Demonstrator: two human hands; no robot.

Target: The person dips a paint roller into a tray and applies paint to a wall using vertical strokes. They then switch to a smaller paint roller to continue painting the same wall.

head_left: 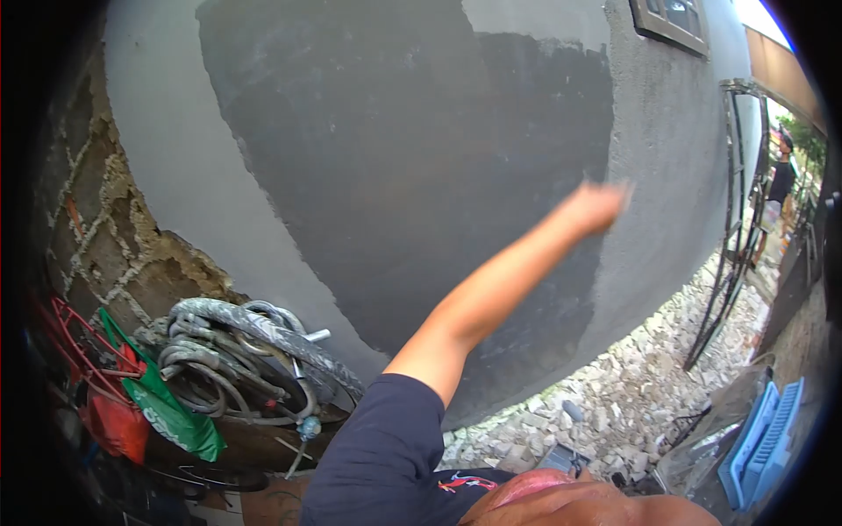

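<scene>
My left arm, in a dark short sleeve, reaches up and across to the right. My left hand (602, 207) is smeared by motion near the right edge of the dark grey patch (421, 175) on the wall. Whether its fingers hold anything cannot be made out, nor whether they touch the surface. Lighter grey wall (658, 158) borders the dark patch on both sides. My right hand is out of view. Low in the view, a grey tray-like object (561, 458) is partly hidden by my face.
Coiled hoses (224, 359), a green bag (175, 416) and a red bag (114, 425) lie at lower left, beside rough block wall (114, 219). Rubble (631, 386) covers the ground. At right stand a dark metal frame (732, 219), blue plastic pieces (761, 445) and, farther off, a person (781, 180).
</scene>
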